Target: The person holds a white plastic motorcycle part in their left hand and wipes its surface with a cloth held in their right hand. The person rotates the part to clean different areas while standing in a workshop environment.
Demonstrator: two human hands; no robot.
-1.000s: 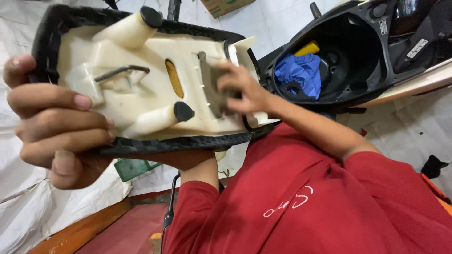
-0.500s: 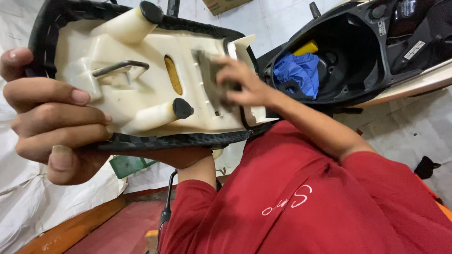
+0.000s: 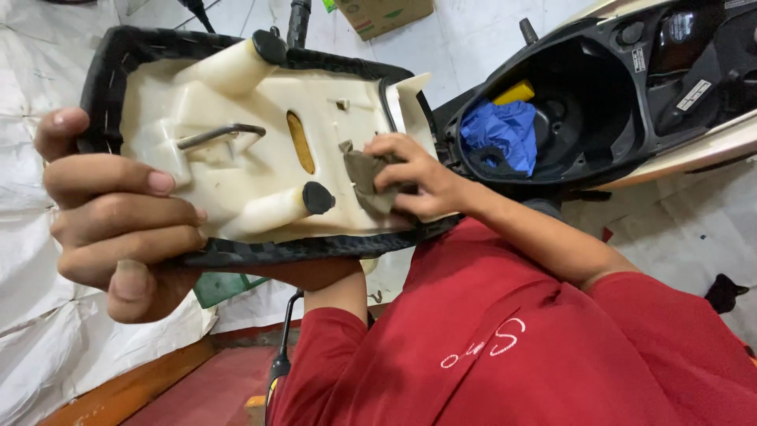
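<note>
Seat handling comes first: the scooter seat is held upside down, its cream plastic base turned toward the camera, and it is judged to be bulky but only moderately heavy, a stiff moulded pan backed by soft padding under a black cover. The pan is taken to be rigid enough to be pressed on without flexing, though its thin ribs and the raised tab near the right hand could crack if knocked. The wrapped black rim is judged the best place to take hold, being textured and less slippery than the smooth plastic. That rim is gripped by the left hand, whose fingers are curled over the near edge with the thumb behind. The right hand is closed on a grey-brown cloth, which is pressed flat against the pan; the cloth is soft and limp and has to be bunched to be controlled. Between the hands, a bent metal latch loop and a black rubber bumper stand on the pan. Beyond the right hand, the open storage well of a scooter is seen, with a blue rag and a yellow object inside. Below both hands a red shirt fills the view, and white sheeting lies outside the left hand.
</note>
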